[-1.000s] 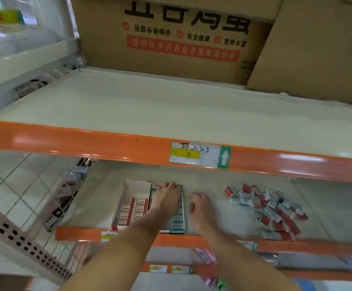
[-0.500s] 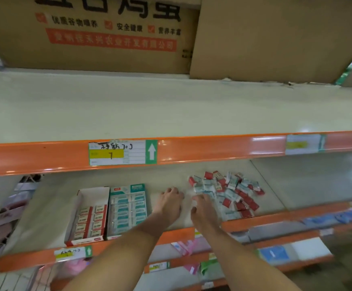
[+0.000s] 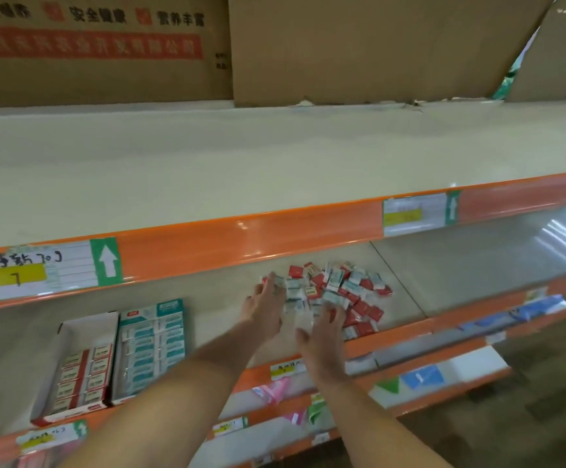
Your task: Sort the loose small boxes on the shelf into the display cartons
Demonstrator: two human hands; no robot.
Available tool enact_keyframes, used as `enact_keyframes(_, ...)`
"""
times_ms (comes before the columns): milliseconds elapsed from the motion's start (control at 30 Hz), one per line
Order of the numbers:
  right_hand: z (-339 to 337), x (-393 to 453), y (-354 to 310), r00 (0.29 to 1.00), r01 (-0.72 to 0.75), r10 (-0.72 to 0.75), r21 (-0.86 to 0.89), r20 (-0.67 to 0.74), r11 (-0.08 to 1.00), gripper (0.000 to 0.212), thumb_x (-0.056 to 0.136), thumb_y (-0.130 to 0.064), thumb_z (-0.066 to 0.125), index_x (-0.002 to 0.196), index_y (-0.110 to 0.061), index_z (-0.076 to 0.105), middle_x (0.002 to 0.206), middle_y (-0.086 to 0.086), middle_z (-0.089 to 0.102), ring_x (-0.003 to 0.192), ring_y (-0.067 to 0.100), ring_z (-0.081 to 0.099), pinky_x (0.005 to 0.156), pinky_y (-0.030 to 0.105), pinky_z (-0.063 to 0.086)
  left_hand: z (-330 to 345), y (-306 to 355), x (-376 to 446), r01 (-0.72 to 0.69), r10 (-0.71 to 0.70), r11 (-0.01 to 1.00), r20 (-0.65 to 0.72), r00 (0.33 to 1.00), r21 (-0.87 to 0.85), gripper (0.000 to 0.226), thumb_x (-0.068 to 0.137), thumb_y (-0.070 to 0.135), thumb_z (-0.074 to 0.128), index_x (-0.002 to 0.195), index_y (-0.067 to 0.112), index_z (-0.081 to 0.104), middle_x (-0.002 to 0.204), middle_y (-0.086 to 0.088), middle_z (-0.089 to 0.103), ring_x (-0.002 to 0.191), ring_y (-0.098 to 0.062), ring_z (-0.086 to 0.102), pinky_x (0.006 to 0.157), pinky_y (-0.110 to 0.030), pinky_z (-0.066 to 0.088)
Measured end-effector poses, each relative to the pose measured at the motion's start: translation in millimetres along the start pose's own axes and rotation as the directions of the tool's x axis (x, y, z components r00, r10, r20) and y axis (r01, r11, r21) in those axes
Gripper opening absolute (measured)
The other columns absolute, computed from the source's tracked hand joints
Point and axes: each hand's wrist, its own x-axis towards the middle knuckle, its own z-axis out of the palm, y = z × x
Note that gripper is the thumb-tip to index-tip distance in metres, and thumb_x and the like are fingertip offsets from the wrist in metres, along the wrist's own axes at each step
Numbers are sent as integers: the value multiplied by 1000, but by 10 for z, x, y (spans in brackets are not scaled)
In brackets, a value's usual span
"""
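A pile of several loose small boxes (image 3: 345,293), red ones and white-teal ones, lies on the lower shelf (image 3: 227,298). My left hand (image 3: 264,309) reaches to the pile's left edge with straight fingers touching the boxes. At the pile's near side my right hand (image 3: 322,336) has its fingers spread over the boxes. To the left stand two display cartons: a red one (image 3: 79,366), partly filled, and a teal one (image 3: 151,346) filled with rows of boxes.
The upper shelf's orange front rail (image 3: 241,238) hangs above the pile. Big cardboard boxes (image 3: 376,49) stand at the back of the upper shelf. Lower shelves (image 3: 409,369) with packets run below. A glossy bare stretch of shelf (image 3: 477,265) lies right of the pile.
Both hands have moved right, away from the teal carton and onto the loose pile. The view has swung right as well.
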Motion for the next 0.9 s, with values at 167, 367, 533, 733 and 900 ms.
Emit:
enact_keyframes(167, 19, -40, 54, 1000, -14, 14, 58, 4, 998, 77, 88, -28, 71, 150, -15, 28, 159, 6, 15, 137, 25, 42, 100, 31, 48, 137, 44, 66, 28, -29, 997, 23, 999, 74, 66, 88, 23, 56, 148, 26, 29, 153, -6, 16, 131, -28, 34, 96, -38, 48)
enact_keyframes(367, 28, -94, 63, 990, 139, -139, 20, -24, 990, 39, 97, -24, 57, 134, -21, 48, 131, -1, 51, 116, 14, 55, 92, 27, 51, 156, 39, -35, 102, -106, 994, -91, 990, -49, 46, 90, 14, 57, 135, 8, 46, 137, -9, 32, 114, -26, 50, 90, -34, 51)
enact_keyframes(533, 119, -63, 30, 972, 230, -229, 17, -53, 973, 24, 103, -37, 40, 113, -23, 56, 99, -5, 61, 89, 13, 59, 69, 26, 47, 287, -101, -232, 200, -249, 938, -150, 957, -284, 37, 95, 9, 50, 131, 4, 46, 136, -14, 41, 120, -30, 47, 96, -40, 46)
enact_keyframes(733, 89, 0, -149, 981, 188, -184, -64, 60, 980, 20, 104, -31, 45, 102, -21, 62, 88, -8, 56, 79, 9, 55, 53, 12, 21, 461, -217, -492, 85, -196, 935, -299, 934, -345, 23, 93, 19, 55, 116, 17, 58, 132, -1, 46, 119, -25, 47, 95, -38, 47)
enact_keyframes(900, 156, 55, -131, 967, 159, -150, -28, 204, 987, 32, 98, -51, 50, 110, -24, 62, 109, -3, 53, 83, 11, 54, 67, 20, 34, 584, -304, -612, 72, -207, 917, -314, 926, -391, 33, 91, 30, 60, 122, 24, 51, 131, 4, 54, 121, -19, 47, 101, -34, 42)
